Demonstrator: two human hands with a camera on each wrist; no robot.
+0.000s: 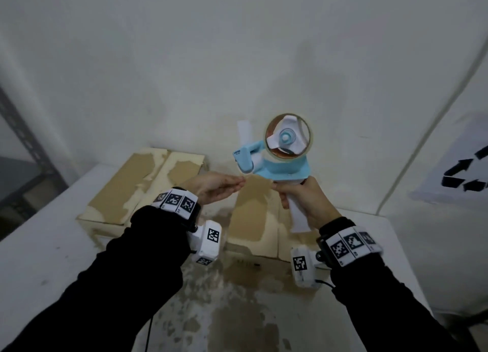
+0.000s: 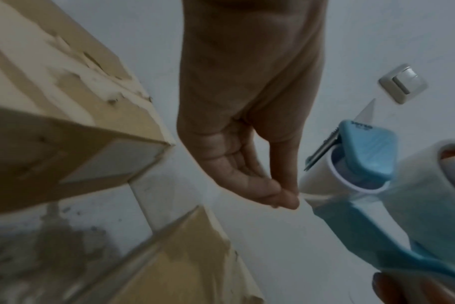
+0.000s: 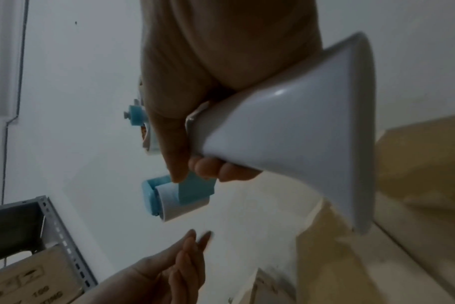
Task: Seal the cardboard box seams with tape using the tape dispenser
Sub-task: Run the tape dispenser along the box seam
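My right hand [image 1: 303, 198] grips the white handle [image 3: 299, 133] of a blue and white tape dispenser [image 1: 274, 164] and holds it raised in the air, its clear tape roll [image 1: 287, 137] uppermost. At the dispenser's roller, my left hand [image 1: 224, 188] pinches the clear tape end [image 2: 314, 197] between thumb and fingertips [image 2: 286, 197]. Two worn cardboard boxes lie on the white table below. One box [image 1: 137, 185] sits at the left with its top flaps closed. The other box [image 1: 253, 219] is under my hands and partly hidden by them.
The boxes stand against a white wall at the back of the table [image 1: 52, 246]. A grey metal shelf [image 1: 23, 145] stands to the left. A white sheet with a recycling mark [image 1: 464, 172] hangs at the right. A light switch [image 2: 403, 84] is on the wall.
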